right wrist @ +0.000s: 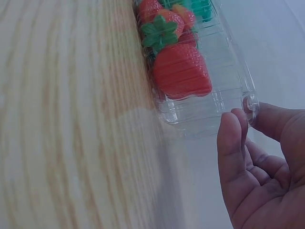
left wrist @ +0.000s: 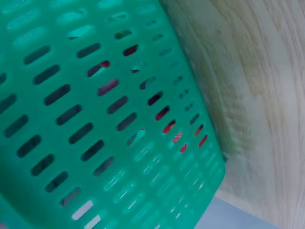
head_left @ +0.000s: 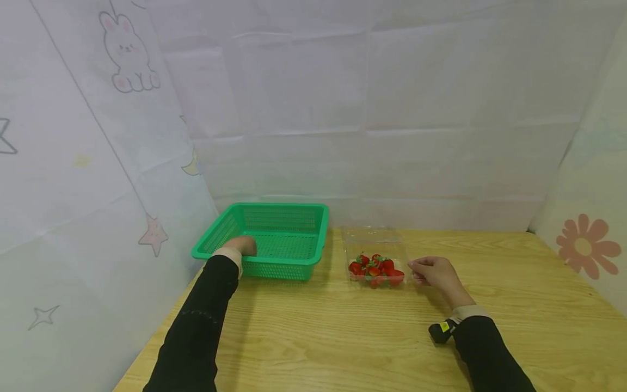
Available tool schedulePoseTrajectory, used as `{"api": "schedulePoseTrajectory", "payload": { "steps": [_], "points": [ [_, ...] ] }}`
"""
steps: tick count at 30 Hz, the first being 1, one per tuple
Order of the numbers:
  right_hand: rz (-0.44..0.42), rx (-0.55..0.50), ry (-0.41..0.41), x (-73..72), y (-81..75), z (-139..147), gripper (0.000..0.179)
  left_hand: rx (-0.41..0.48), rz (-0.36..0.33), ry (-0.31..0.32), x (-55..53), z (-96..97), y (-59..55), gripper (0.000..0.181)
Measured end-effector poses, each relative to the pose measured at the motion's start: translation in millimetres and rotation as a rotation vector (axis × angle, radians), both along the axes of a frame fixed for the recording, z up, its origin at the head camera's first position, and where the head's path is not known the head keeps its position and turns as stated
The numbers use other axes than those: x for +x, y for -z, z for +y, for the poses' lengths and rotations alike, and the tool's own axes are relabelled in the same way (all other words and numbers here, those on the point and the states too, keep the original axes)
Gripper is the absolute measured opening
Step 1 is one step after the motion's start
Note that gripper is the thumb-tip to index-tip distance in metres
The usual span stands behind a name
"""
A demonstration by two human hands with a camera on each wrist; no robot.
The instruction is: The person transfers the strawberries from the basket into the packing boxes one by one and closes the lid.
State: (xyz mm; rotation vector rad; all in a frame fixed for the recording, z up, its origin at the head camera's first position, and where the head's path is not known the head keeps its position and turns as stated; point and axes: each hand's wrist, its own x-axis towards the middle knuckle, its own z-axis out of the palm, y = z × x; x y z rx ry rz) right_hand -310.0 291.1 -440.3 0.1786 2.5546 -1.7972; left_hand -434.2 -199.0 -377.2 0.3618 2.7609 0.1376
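Note:
My left hand reaches over the near left rim of a green plastic basket, its fingers hidden inside. Seen from the left wrist, the basket's slotted wall fills most of the view, and red shows through several slots. To the basket's right is a clear plastic box holding several red strawberries with green leaves. My right hand pinches the box's right edge between thumb and fingers. In the right wrist view, a large strawberry lies near that end, close to the fingertips.
A light wooden table carries everything. White sheeting rises behind the basket and box, and printed sheets stand at the left and right sides. A small black device sits on the right wrist.

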Motion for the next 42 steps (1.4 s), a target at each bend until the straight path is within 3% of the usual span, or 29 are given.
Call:
{"api": "schedulePoseTrajectory", "payload": {
  "steps": [3, 9, 11, 13, 21, 31, 37, 42],
  "points": [
    [-0.003, 0.000, -0.005, -0.3, 0.1, 0, 0.042, 0.043, 0.019, 0.005, 4.3, 1.6, -3.1, 0.020],
    [0.002, 0.006, -0.004, -1.0, 1.4, 1, 0.041, 0.220, 0.056, -0.030, 16.6, 14.9, -14.9, 0.012],
    [0.001, 0.009, 0.001, -1.2, 1.6, 1, 0.040, 0.242, 0.074, -0.016, 20.0, 20.9, -19.4, 0.004],
    [-0.003, 0.007, -0.001, -1.3, 1.4, 1, 0.041, 0.268, 0.089, -0.004, 22.7, 26.6, -24.1, 0.008],
    [-0.003, -0.005, -0.004, -2.1, 0.6, 2, 0.040, 0.352, 0.166, 0.151, 23.6, 54.7, -41.9, 0.009],
    [0.004, 0.004, -0.022, 0.4, -1.5, 1, 0.042, 0.453, 0.163, 0.264, 35.9, 107.7, -65.9, 0.009],
    [-0.001, 0.019, -0.025, -0.6, -1.3, 2, 0.045, 0.432, 0.186, 0.344, 43.4, 146.5, -69.2, 0.011],
    [-0.010, 0.018, -0.015, -1.1, -0.7, 1, 0.044, 0.380, 0.204, 0.413, 46.8, 180.4, -62.3, 0.011]
  ]
}}
